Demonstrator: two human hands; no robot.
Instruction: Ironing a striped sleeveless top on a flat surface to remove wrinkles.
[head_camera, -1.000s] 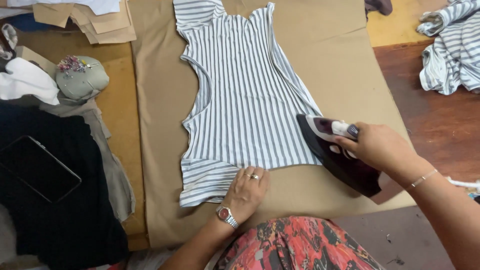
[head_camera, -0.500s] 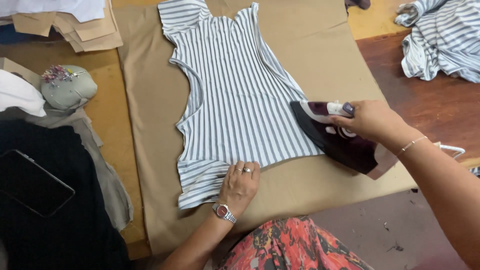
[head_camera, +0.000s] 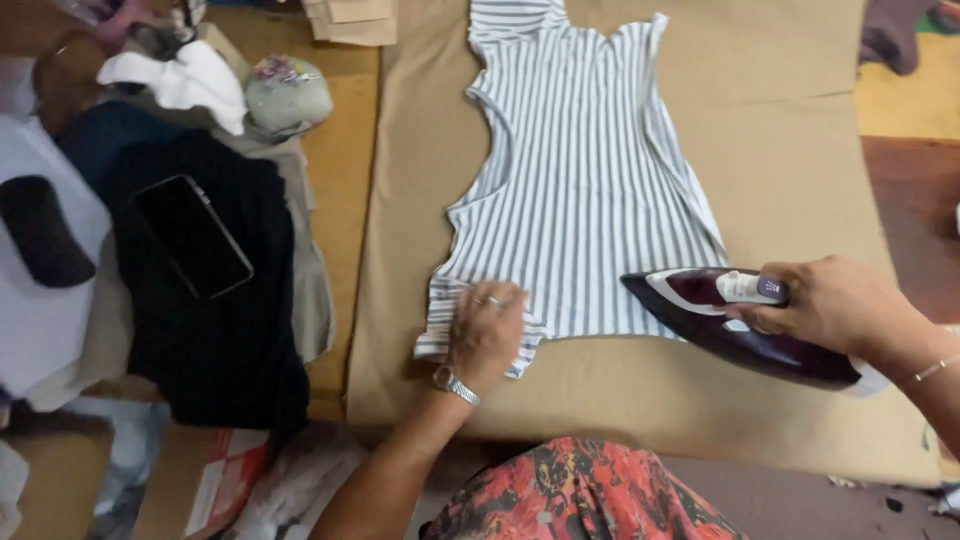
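Right hand (head_camera: 835, 305): grip wrapped tight round the handle of the maroon and white iron (head_camera: 745, 322).
Iron: sole flat down, nose on the near right hem of the striped top (head_camera: 585, 200), its length lying across the stripes and pointing toward the left hand.
Left hand (head_camera: 485, 335): grip flat and spread, closed on nothing, palm pressing the top's near left hem corner; a ring and a wristwatch (head_camera: 455, 383) show.
Striped top: spread on the tan ironing cloth (head_camera: 790, 130), long axis running away from the person, neckline at the far end.
Key relation: the unpressed body of the top lies left and beyond the iron's nose; the right hand is nearer to it.
Left of the top: black garment (head_camera: 215, 330) with a dark phone (head_camera: 192, 235) on it, beyond them a pincushion (head_camera: 287, 92), on the desk (head_camera: 340, 150).
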